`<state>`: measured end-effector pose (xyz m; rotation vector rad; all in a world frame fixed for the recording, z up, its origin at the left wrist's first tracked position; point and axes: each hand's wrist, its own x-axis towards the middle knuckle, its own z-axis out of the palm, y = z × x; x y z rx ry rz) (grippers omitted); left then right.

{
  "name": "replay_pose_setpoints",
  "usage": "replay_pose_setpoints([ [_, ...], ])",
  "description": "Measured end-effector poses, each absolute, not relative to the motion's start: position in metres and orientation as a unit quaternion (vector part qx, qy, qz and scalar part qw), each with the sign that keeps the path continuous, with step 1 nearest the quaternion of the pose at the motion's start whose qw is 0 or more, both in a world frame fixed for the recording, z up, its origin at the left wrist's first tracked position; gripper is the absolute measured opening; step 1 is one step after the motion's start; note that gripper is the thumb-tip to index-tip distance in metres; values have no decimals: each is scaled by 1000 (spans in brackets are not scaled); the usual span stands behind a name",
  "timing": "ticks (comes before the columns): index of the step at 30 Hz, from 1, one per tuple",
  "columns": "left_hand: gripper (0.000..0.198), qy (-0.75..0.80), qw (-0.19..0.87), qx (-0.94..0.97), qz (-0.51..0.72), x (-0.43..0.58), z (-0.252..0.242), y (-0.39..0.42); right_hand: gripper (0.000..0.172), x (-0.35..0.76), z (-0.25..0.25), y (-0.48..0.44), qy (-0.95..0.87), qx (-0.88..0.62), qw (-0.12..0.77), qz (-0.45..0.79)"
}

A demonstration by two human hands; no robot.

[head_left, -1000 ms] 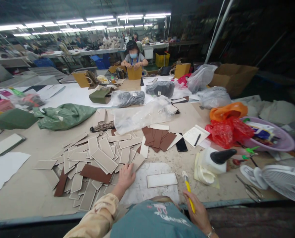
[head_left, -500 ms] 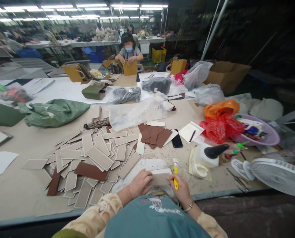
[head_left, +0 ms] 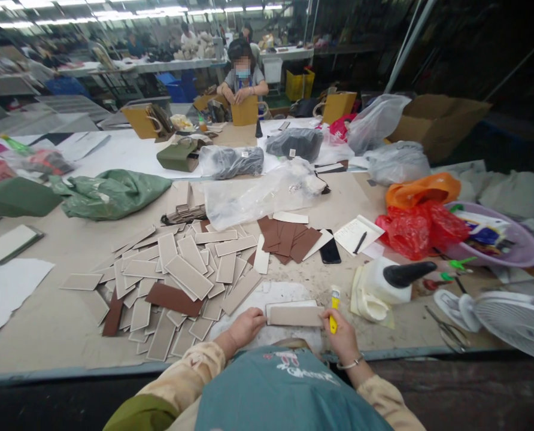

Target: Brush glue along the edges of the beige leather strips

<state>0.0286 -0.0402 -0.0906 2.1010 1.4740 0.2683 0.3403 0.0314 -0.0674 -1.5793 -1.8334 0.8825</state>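
A flat beige rectangular piece [head_left: 295, 316] lies in front of me over another pale, white-edged piece, on a stained white sheet [head_left: 273, 291]. My left hand [head_left: 248, 326] is closed, pinching the left end of the beige piece. At its right end, the fingertips of my right hand [head_left: 342, 336] touch the piece. That same hand is closed round a small yellow-handled brush [head_left: 334, 317], its pale bristle end pointing up and away from me. Left of my hands spreads a loose heap of similar beige pieces [head_left: 188, 276] with a few brown ones among them.
Right of my hands stand a white bottle with a black nozzle [head_left: 408, 274], scissors [head_left: 449, 332] and a white fan [head_left: 518, 320]. Beyond lie a phone [head_left: 330, 248], a notepad [head_left: 358, 232], brown pieces [head_left: 287, 238] and plastic bags [head_left: 267, 194]. A person sits across the table.
My left hand has moved from over the pieces to the beige piece's left end, leaving more of it showing. The right hand still holds the brush. The view has shifted slightly.
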Motion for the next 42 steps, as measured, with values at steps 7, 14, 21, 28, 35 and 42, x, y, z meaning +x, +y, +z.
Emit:
replay_pose_setpoints([
  [7,25,531,290,795,43,33,-90,-32,30,333,-75,37,-683,-590,264,340],
  [14,24,535,289,794,9,36,-84,-29,32,327,-80,43,-688,-589,257,338],
  [21,23,547,285,787,-2,38,-84,-28,33,325,-83,46,-696,-588,251,326],
  [28,26,553,283,784,1,39,-86,-29,34,325,-87,47,-701,-590,245,315],
  [35,26,556,287,780,10,38,-92,-30,33,325,-89,48,-703,-593,242,309],
  [42,25,558,288,778,16,38,-97,-31,30,327,-89,46,-703,-592,243,309],
])
